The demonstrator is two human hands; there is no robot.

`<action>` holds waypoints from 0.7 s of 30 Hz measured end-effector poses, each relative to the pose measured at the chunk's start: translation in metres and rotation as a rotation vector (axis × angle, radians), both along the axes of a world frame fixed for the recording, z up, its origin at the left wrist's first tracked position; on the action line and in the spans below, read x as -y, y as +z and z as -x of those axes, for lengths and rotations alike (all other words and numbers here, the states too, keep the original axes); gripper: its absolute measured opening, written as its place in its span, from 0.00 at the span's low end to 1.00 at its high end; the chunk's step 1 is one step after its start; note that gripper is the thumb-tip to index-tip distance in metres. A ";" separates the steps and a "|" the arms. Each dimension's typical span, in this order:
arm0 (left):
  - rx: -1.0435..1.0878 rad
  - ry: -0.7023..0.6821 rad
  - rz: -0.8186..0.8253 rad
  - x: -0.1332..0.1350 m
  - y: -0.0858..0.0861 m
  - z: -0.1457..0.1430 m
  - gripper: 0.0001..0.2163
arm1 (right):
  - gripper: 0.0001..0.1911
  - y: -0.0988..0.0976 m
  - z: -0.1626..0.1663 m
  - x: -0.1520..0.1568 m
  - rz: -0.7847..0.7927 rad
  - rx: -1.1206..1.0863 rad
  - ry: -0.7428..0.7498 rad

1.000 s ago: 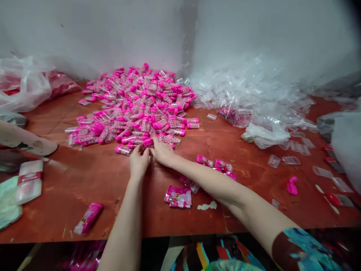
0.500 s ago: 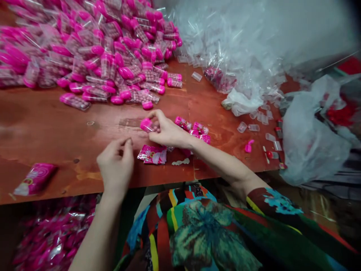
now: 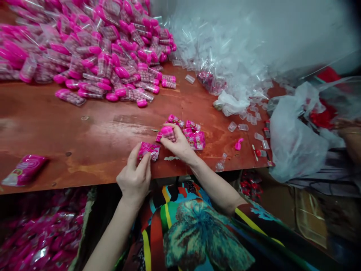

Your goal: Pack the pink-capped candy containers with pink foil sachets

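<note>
My right hand [image 3: 180, 146] is closed around a small clear candy bottle [image 3: 168, 132] with a pink cap and pink balls inside, just above the table. To its left, my left hand [image 3: 134, 177] pinches the near left side of a flat pink printed wrapper [image 3: 150, 149], thumb and forefinger at its edge. Several filled pink wrapped bottles [image 3: 194, 138] lie beyond and to the right of my right hand, partly hidden by it.
A large heap of capped candy bottles [image 3: 104, 64] covers the back left of the reddish wooden table [image 3: 98, 150]. Clear empty containers [image 3: 234, 56] pile up at the back right, near a white plastic bag [image 3: 299, 139]. A pink packet [image 3: 25, 170] lies at the left edge.
My left hand has moved right, onto the pink wrapper. My right hand has shifted slightly right and nearer, still holding the candy bottle. The view has turned a little.
</note>
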State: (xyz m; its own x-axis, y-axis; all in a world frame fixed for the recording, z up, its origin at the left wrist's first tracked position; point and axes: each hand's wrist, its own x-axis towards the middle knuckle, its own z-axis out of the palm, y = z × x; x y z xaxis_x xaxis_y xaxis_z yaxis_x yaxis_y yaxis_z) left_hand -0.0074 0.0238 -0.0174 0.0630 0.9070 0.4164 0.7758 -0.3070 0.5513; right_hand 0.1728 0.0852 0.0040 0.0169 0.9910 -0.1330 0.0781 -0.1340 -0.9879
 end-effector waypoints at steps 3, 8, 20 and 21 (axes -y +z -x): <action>0.146 0.023 0.022 0.003 0.009 0.002 0.11 | 0.30 0.012 0.013 0.012 0.160 -0.169 0.165; 0.356 0.120 0.160 0.010 0.027 -0.004 0.14 | 0.25 0.017 0.019 0.018 0.198 -0.298 0.161; 1.255 0.145 0.756 0.001 0.035 -0.010 0.16 | 0.32 0.015 0.026 0.034 0.199 -0.345 0.155; 1.270 0.163 0.771 0.001 0.035 -0.012 0.17 | 0.30 0.013 0.027 0.036 0.196 -0.331 0.138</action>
State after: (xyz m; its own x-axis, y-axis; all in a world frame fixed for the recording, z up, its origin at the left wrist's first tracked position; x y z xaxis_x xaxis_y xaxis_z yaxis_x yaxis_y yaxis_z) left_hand 0.0045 0.0224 0.0179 -0.0856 0.8850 -0.4577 -0.3370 0.4066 0.8492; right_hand 0.1456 0.0495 0.0174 -0.1901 0.9361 -0.2959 -0.2093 -0.3331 -0.9194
